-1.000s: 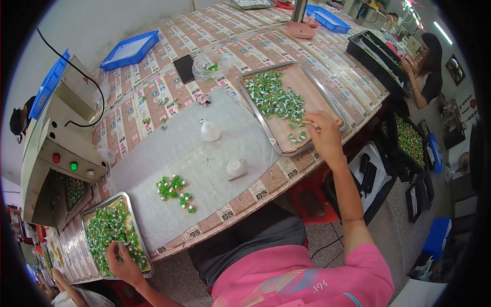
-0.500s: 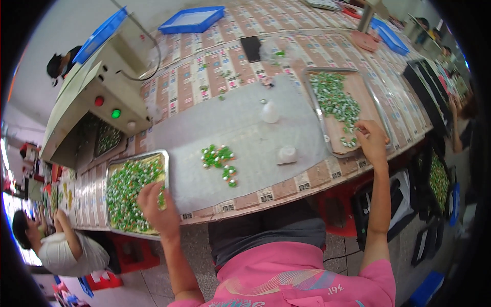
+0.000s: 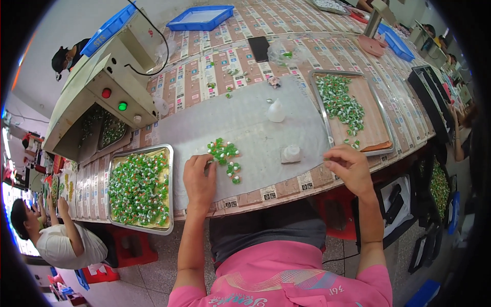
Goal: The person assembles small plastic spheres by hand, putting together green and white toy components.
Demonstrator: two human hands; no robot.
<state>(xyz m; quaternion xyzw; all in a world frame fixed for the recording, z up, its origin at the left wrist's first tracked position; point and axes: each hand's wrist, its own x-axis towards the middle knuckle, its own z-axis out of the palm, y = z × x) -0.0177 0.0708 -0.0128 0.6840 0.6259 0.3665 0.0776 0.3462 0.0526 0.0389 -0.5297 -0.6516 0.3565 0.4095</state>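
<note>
My left hand (image 3: pixel 199 179) rests on the white sheet (image 3: pixel 245 192), with its fingertips bent together beside a small cluster of green, white and orange pieces (image 3: pixel 223 150). Whatever lies between those fingertips is too small to make out. Over the sheet's right edge, my right hand (image 3: pixel 350 168) is closed in a pinch; what it pinches is also unclear. To the left, a metal tray (image 3: pixel 171 192) is heaped with similar small pieces (image 3: pixel 137 189). Another metal tray (image 3: pixel 388 130), on the right, carries green and white pieces (image 3: pixel 340 100) on brown paper.
A white squeeze bottle (image 3: pixel 276 111) and a small white-topped container (image 3: pixel 291 153) stand on the sheet. A beige machine (image 3: pixel 105 77) with lit buttons occupies the left. Farther back are a dark flat slab (image 3: pixel 259 49) and a blue tray (image 3: pixel 200 25). People sit at both sides.
My left hand has moved right, from the left tray to the small cluster. My right hand has come left and nearer, away from the right tray.
</note>
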